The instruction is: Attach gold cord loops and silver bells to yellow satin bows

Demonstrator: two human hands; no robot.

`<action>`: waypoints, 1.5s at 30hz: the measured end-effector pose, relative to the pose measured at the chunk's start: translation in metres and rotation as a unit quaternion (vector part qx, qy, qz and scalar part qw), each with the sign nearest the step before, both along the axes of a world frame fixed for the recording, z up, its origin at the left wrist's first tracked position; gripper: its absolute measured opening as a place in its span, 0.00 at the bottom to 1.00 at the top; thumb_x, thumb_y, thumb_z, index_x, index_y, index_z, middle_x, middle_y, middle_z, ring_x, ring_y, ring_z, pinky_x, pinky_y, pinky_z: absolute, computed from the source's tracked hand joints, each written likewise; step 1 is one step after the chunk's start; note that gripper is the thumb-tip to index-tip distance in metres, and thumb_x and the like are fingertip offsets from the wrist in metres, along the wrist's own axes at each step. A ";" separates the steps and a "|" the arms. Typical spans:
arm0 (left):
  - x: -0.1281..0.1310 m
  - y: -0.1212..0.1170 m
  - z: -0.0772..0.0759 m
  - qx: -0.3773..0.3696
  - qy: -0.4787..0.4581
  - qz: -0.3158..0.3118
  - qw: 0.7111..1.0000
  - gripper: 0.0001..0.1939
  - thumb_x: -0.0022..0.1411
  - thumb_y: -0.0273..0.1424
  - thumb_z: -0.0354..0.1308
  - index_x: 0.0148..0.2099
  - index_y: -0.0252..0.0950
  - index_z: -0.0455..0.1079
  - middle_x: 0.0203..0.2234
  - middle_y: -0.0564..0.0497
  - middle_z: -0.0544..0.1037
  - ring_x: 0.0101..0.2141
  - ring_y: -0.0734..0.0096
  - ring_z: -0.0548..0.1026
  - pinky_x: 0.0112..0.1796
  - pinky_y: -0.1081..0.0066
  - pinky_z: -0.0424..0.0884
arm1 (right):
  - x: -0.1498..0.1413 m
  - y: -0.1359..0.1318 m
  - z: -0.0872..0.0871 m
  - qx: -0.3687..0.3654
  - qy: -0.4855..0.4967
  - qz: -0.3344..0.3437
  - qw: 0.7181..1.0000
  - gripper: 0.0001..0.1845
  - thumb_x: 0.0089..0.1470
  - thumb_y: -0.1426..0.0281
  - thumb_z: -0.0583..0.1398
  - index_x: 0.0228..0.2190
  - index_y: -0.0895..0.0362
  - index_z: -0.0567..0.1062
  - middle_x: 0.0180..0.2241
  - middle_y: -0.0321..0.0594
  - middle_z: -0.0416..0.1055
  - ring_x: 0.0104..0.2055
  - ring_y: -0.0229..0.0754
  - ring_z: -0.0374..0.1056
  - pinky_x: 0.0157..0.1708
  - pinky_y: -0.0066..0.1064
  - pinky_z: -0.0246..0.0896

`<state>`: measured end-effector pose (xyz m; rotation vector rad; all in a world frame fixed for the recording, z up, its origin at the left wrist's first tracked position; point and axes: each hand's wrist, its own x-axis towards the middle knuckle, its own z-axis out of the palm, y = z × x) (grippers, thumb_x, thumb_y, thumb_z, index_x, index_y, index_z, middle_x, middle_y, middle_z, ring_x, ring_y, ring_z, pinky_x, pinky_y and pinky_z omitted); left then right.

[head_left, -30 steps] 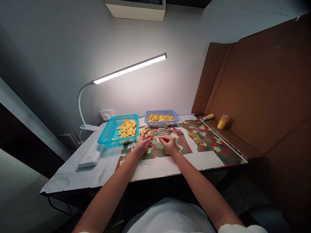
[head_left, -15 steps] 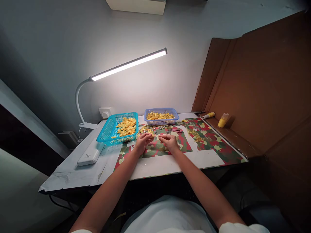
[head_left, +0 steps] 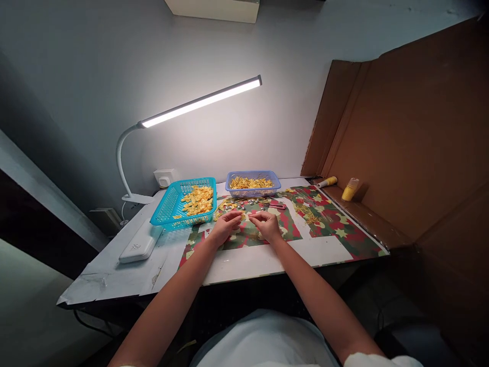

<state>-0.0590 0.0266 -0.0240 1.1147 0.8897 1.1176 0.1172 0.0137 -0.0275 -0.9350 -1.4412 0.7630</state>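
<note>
My left hand (head_left: 224, 229) and my right hand (head_left: 267, 225) rest close together on a red, green and cream camouflage-patterned mat (head_left: 328, 224). Both have their fingers curled and pinched toward each other over a tiny piece too small to name. Just beyond the fingertips lies a scatter of small gold and silver parts (head_left: 240, 205). A turquoise basket (head_left: 168, 210) of yellow folded pieces stands at the left of my left hand. Behind the hands sits a light-blue basket (head_left: 252, 192) filled with gold pieces.
A lit white desk lamp (head_left: 198, 103) arches over the table from a clamp at the left. A white flat device (head_left: 138, 242) lies near the turquoise basket. A brown cardboard wall (head_left: 412, 132) borders the right side, with a yellow bottle (head_left: 350, 189) and a yellow-capped tube (head_left: 327, 182) beside it.
Both hands stayed in place while the fingers drew closer together into a pinch. The view shifted slightly.
</note>
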 end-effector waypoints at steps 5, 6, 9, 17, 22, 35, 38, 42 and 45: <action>0.001 -0.005 0.004 0.011 -0.022 -0.005 1.000 0.13 0.65 0.32 0.57 0.51 0.33 0.68 0.43 0.46 0.74 0.39 0.67 0.75 0.38 0.63 0.75 | 0.000 -0.004 0.005 0.029 0.001 -0.018 0.999 0.07 0.45 0.64 0.66 0.22 0.55 0.80 0.26 0.42 0.78 0.29 0.44 0.73 0.30 0.34 0.68; 0.001 -0.006 0.006 0.014 -0.030 -0.006 0.999 0.13 0.64 0.31 0.58 0.50 0.33 0.69 0.43 0.47 0.75 0.38 0.68 0.75 0.37 0.64 0.75 | 0.000 -0.005 0.006 0.034 -0.001 -0.020 0.999 0.07 0.45 0.65 0.66 0.22 0.55 0.80 0.26 0.42 0.78 0.29 0.44 0.73 0.30 0.34 0.67; 0.002 -0.009 0.010 0.016 -0.058 -0.010 0.998 0.18 0.56 0.25 0.65 0.49 0.34 0.72 0.41 0.49 0.76 0.35 0.72 0.74 0.37 0.69 0.72 | 0.001 -0.007 0.009 0.048 -0.006 -0.021 0.999 0.06 0.45 0.66 0.66 0.22 0.55 0.80 0.26 0.42 0.78 0.29 0.44 0.73 0.30 0.34 0.67; 0.000 -0.009 0.012 -0.003 -0.114 -0.036 0.993 0.12 0.57 0.23 0.63 0.45 0.32 0.73 0.34 0.52 0.77 0.30 0.74 0.74 0.33 0.70 0.72 | 0.001 -0.014 0.016 0.070 -0.025 0.002 0.997 0.07 0.46 0.65 0.66 0.20 0.55 0.79 0.23 0.40 0.76 0.28 0.42 0.70 0.31 0.33 0.65; 0.000 -0.011 0.013 -0.016 -0.127 -0.043 0.991 0.10 0.59 0.22 0.61 0.45 0.31 0.72 0.35 0.51 0.77 0.31 0.74 0.75 0.33 0.71 0.73 | 0.001 -0.017 0.020 0.074 -0.031 0.012 0.997 0.08 0.46 0.64 0.66 0.21 0.54 0.80 0.23 0.39 0.75 0.27 0.40 0.68 0.30 0.33 0.64; 0.001 -0.015 0.018 -0.047 -0.141 -0.045 0.988 0.14 0.56 0.16 0.61 0.45 0.30 0.72 0.33 0.52 0.76 0.27 0.79 0.73 0.28 0.77 0.72 | 0.002 -0.017 0.019 0.075 -0.034 0.019 0.996 0.07 0.46 0.65 0.66 0.21 0.54 0.80 0.22 0.39 0.74 0.25 0.40 0.66 0.30 0.33 0.63; 0.001 -0.015 0.018 -0.045 -0.143 -0.046 0.988 0.17 0.51 0.17 0.65 0.45 0.31 0.74 0.33 0.52 0.77 0.27 0.80 0.73 0.29 0.78 0.72 | 0.002 -0.017 0.019 0.076 -0.036 0.019 0.996 0.08 0.46 0.64 0.66 0.21 0.54 0.80 0.22 0.39 0.74 0.25 0.40 0.65 0.29 0.33 0.63; 0.001 -0.016 0.017 -0.046 -0.141 -0.051 0.988 0.20 0.43 0.20 0.70 0.42 0.35 0.77 0.32 0.53 0.78 0.27 0.81 0.73 0.31 0.80 0.70 | 0.002 -0.017 0.020 0.078 -0.039 0.020 0.996 0.07 0.46 0.64 0.66 0.22 0.54 0.80 0.22 0.39 0.74 0.25 0.40 0.66 0.30 0.33 0.63; 0.002 -0.016 0.018 -0.045 -0.137 -0.056 0.988 0.21 0.41 0.21 0.71 0.41 0.36 0.77 0.33 0.52 0.78 0.28 0.80 0.74 0.31 0.80 0.70 | 0.002 -0.017 0.020 0.080 -0.040 0.022 0.996 0.08 0.47 0.64 0.66 0.21 0.54 0.80 0.22 0.39 0.74 0.25 0.40 0.65 0.30 0.33 0.63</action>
